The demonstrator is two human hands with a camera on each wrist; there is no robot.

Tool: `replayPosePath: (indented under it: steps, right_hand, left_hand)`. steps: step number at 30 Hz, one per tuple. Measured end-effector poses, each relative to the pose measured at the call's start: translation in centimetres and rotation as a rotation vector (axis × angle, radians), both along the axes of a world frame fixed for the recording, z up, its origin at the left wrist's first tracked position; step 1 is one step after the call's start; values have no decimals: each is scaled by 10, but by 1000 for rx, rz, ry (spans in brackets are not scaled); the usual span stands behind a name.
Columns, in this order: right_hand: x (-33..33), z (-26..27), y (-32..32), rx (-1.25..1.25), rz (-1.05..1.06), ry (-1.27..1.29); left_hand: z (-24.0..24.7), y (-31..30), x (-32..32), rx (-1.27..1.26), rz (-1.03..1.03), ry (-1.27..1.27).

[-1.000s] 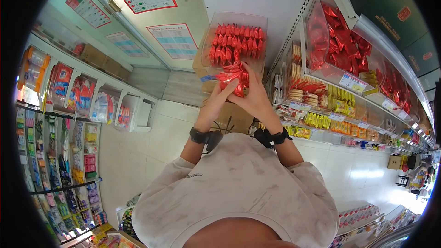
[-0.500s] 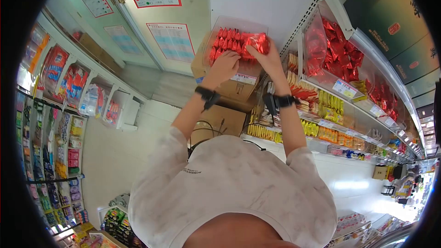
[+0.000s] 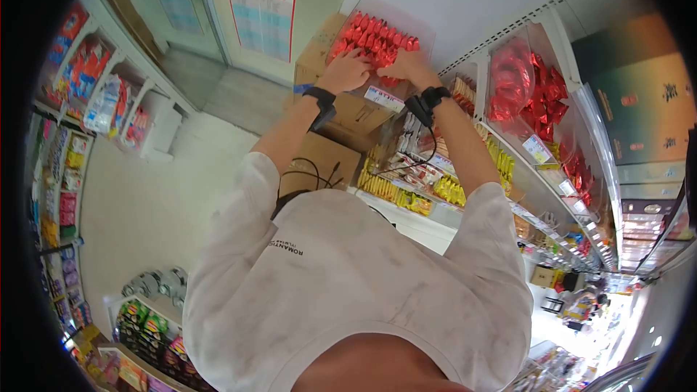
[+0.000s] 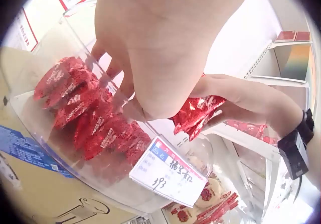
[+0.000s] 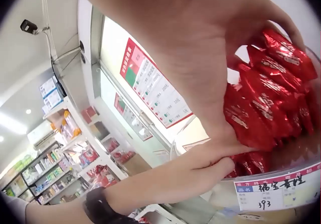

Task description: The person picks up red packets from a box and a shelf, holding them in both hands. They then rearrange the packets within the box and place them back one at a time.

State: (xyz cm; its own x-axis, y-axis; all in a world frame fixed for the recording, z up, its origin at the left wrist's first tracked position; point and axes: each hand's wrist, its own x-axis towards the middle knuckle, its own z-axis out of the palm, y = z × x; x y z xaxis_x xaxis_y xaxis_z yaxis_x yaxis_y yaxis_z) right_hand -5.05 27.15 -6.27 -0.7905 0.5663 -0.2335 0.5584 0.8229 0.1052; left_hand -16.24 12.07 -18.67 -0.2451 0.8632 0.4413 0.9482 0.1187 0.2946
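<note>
A clear plastic bin [image 3: 427,35] holds rows of shiny red foil packets [image 3: 367,29]. My left hand [image 3: 345,72] is over the bin's near left side, its fingers reaching over the rim beside the packets and partly hidden by the palm in the left wrist view. At the right of the bin, my right hand [image 3: 410,67] grips some red foil packets [image 4: 196,114] between thumb and fingers. From the right wrist view, these packets [image 5: 266,103] stand close together, just behind a handwritten price label [image 5: 276,191] on the bin's front.
Cardboard boxes [image 3: 319,156] are stacked under the bin, with black cables lying across one. To the right, a shelf holds a bin of red packets [image 3: 544,94] and rows of yellow packets [image 3: 385,187]. A glass door with a posted notice [image 3: 263,22] stands behind on the left.
Both hands first held red packets together in front of the bin. The left let go and moved to the bin's left side; the right carried packets over and lowered them into its right side.
</note>
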Motion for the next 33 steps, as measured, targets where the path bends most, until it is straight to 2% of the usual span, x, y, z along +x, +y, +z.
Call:
replayPosePath:
  steps: [3,5,12,18,21,24,27,30,31,33]
  right_hand:
    - [-8,10,-6,-54,-99,-124]
    - [-3,4,-8,5,-50,-99]
    - [-9,-20,-14,37,-24,-137]
    - [-3,-47,-33,110,-199,0]
    - [7,-71,-22,20,-265,124]
    - [17,-67,-17,-180,-220,154]
    - [31,-65,-15,-368,-105,291]
    - [35,-68,-23,-352,-207,295]
    - [40,-59,-42,-168,-191,317]
    - [49,-59,-50,152,47,577]
  left_hand:
    - [3,-1,3,39,23,-74]
    - [3,0,1,67,25,-176]
    - [4,-3,4,114,69,-158]
    - [10,-4,5,94,83,-94]
    - [22,-2,9,50,104,-136]
    - [27,7,14,12,155,-149]
    - [33,18,12,-66,187,-136]
    - [34,23,9,-89,198,-131]
    - [29,24,11,-67,205,-97]
    - [24,26,11,-23,215,-86]
